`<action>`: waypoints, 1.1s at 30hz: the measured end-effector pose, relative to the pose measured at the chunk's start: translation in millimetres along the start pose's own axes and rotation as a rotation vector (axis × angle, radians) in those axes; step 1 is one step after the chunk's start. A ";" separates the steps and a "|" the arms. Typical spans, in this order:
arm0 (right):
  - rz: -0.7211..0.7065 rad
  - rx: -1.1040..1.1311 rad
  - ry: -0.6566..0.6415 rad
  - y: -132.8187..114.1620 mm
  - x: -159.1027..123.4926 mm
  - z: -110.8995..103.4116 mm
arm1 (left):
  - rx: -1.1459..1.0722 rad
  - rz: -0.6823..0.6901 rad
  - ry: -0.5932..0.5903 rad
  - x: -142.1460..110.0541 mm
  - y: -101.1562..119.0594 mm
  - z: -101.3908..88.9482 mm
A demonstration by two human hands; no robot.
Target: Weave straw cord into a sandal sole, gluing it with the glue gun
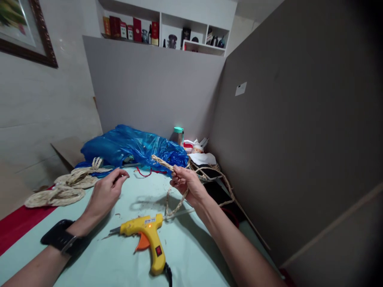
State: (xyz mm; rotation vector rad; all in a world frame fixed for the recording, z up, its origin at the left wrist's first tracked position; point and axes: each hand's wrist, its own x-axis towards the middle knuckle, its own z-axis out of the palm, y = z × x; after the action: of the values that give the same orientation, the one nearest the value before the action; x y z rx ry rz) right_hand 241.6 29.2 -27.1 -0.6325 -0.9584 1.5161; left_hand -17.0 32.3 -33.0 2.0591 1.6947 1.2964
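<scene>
The yellow glue gun [149,231] is lying on the surface [119,261] at 6 o'clock, nozzle toward 9 o'clock. Beyond it, the left hand [109,189] is hovering, fingertips pinched together; the right hand [187,183] is gripping the braided cord [162,161], free end toward 11 o'clock.

The left hand [107,190], at nine o'clock, has its thumb and index fingertips pinched together; the right hand [186,183], near the centre, curls its fingers closed, its bare forearm slanting toward four o'clock.
</scene>
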 end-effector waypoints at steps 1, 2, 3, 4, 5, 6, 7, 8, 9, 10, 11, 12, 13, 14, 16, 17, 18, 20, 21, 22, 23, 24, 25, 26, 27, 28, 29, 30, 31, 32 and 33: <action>0.000 -0.009 0.001 0.9 1.0 -1.2 | 0.000 -0.010 -0.011 0.1 -1.0 1.5; -0.002 -0.020 0.004 1.9 2.1 -2.3 | -0.006 -0.021 -0.023 0.1 -1.8 3.3; -0.006 -0.033 0.006 2.9 3.1 -3.3 | -0.019 -0.029 -0.039 -0.2 -2.3 5.3; -0.013 -0.047 0.008 3.8 4.0 -4.0 | -0.038 -0.035 -0.058 -0.7 -2.3 7.5; -0.023 -0.064 0.011 4.5 4.8 -4.2 | -0.062 -0.038 -0.081 -1.6 -1.9 9.8; -0.038 -0.082 0.013 5.1 5.2 -3.8 | -0.091 -0.038 -0.107 -2.7 -0.8 12.3; -0.056 -0.103 0.014 5.5 5.3 -2.7 | -0.124 -0.035 -0.136 -4.1 0.9 14.8; -0.078 -0.125 0.016 5.7 4.8 -0.7 | -0.162 -0.029 -0.166 -5.7 3.3 17.4; -0.104 -0.150 0.017 5.7 3.7 2.1 | -0.205 -0.022 -0.195 -7.5 6.3 19.9; -0.132 -0.176 0.017 5.6 1.8 5.8 | -0.256 -0.015 -0.220 -9.3 9.9 22.3; -0.162 -0.203 0.016 5.4 -0.9 10.2 | -0.314 -0.008 -0.245 -11.1 13.8 24.4; -0.191 -0.233 0.014 5.1 -4.4 15.2 | -0.378 -0.004 -0.264 -12.9 18.0 26.1; -0.217 -0.263 0.009 4.8 -8.6 20.8 | -0.447 -0.004 -0.274 -14.7 22.3 27.1; -0.240 -0.293 0.004 4.5 -13.4 26.6 | -0.516 -0.008 -0.277 -16.5 26.6 27.4; -0.266 -0.354 -0.015 3.9 -24.2 38.5 | -0.641 -0.025 -0.248 -20.1 34.4 25.4; -0.270 -0.382 -0.021 3.6 -29.7 44.1 | -0.699 -0.038 -0.240 -21.9 37.9 23.0; -0.270 -0.408 -0.024 3.2 -34.9 49.4 | -0.746 -0.051 -0.230 -23.6 40.9 19.7; -0.261 -0.454 -0.029 2.4 -44.3 58.5 | -0.813 -0.079 -0.228 -27.3 45.7 10.8; -0.255 -0.472 -0.033 1.9 -48.3 62.0 | -0.835 -0.084 -0.234 -29.2 47.6 5.6; -0.248 -0.490 -0.038 1.4 -51.9 64.9 | -0.847 -0.092 -0.231 -31.3 49.1 0.3; -0.238 -0.506 -0.044 0.9 -55.0 67.0 | -0.844 -0.091 -0.241 -33.4 50.2 -4.9; -0.234 -0.525 -0.042 0.3 -57.7 68.5 | -0.828 -0.074 -0.242 -35.5 51.1 -9.7; -0.236 -0.553 -0.045 -0.5 -59.9 69.5 | -0.785 -0.001 -0.204 -37.5 51.7 -13.8; -0.244 -0.594 -0.052 -1.3 -61.6 70.0 | -0.760 0.044 -0.189 -39.2 52.1 -17.2; -0.257 -0.628 -0.062 -2.2 -62.8 70.2 | -0.758 0.086 -0.187 -40.4 52.4 -19.8; -0.273 -0.664 -0.072 -3.0 -63.5 70.2 | -0.761 0.126 -0.188 -41.1 52.7 -21.6; -0.297 -0.695 -0.083 -3.5 -63.7 70.0 | -0.775 0.148 -0.187 -41.3 53.2 -22.8; -0.327 -0.720 -0.095 -3.6 -63.4 69.7 | -0.787 0.160 -0.182 -41.1 53.8 -23.5; -0.369 -0.750 -0.111 -3.2 -62.9 69.2 | -0.791 0.160 -0.177 -40.4 54.7 -23.8; -0.423 -0.783 -0.126 -2.3 -62.3 68.5 | -0.791 0.147 -0.168 -39.6 55.9 -23.9; -0.484 -0.817 -0.137 -1.0 -61.6 67.8 | -0.791 0.123 -0.153 -38.7 57.2 -23.9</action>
State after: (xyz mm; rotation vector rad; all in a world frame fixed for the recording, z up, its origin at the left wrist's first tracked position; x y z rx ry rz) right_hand 197.0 -45.8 1.0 -0.7867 -1.7173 0.7080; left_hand 7.9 -29.3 -2.6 1.7189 0.7907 1.4743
